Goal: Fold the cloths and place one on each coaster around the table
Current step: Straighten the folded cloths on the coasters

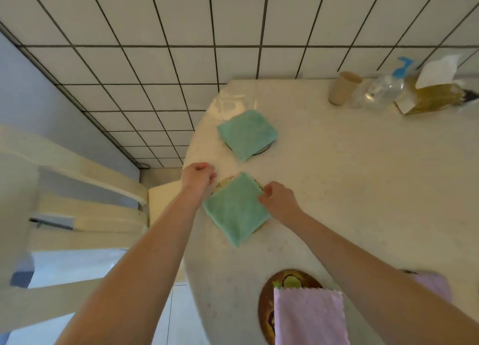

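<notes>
A folded green cloth (237,210) lies on a round coaster (225,182) near the table's left edge. My left hand (198,177) hovers at its upper left corner, fingers curled, just off the cloth. My right hand (276,198) has curled fingers touching the cloth's right corner. A second folded green cloth (247,134) covers another coaster (263,149) farther away. Close to me, a folded pink cloth (309,317) rests on a brown patterned coaster (267,298). Another pink cloth (431,286) shows behind my right forearm.
The white table (363,176) carries a beige cup (342,88), a clear bottle with a blue top (386,90) and a tissue box (432,95) at its far edge. A cream chair (77,210) stands left of the table on the tiled floor.
</notes>
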`<state>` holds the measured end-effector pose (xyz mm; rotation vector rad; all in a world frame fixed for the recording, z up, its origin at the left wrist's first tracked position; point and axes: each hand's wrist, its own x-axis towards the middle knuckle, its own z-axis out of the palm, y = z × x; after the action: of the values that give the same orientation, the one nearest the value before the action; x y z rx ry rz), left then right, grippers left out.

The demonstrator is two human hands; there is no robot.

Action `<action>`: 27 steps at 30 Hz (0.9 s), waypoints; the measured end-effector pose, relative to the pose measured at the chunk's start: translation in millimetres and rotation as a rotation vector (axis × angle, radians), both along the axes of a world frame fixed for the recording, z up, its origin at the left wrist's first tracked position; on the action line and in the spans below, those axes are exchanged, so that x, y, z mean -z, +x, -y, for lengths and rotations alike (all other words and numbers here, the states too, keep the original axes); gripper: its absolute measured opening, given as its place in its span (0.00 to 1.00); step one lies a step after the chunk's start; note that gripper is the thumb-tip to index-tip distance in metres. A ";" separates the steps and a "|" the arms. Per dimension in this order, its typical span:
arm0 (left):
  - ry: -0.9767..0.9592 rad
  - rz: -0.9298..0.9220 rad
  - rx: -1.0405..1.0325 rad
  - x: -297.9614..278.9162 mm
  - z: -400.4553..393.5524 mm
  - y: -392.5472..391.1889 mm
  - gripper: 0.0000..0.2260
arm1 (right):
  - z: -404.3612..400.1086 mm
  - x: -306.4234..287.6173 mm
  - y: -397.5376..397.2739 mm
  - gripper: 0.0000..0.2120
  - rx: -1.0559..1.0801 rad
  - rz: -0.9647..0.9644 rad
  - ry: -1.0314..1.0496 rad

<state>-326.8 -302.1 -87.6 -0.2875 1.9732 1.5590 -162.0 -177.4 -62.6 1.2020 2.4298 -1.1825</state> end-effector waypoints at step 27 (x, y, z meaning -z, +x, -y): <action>0.242 0.250 -0.155 10.3 -111.2 -27.3 0.16 | -21.0 17.3 -34.5 0.13 -0.214 0.032 -0.342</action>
<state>-354.1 -191.0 -98.0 -0.5183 1.5851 1.7468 -196.4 -156.4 -79.9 0.8325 2.1509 -1.4234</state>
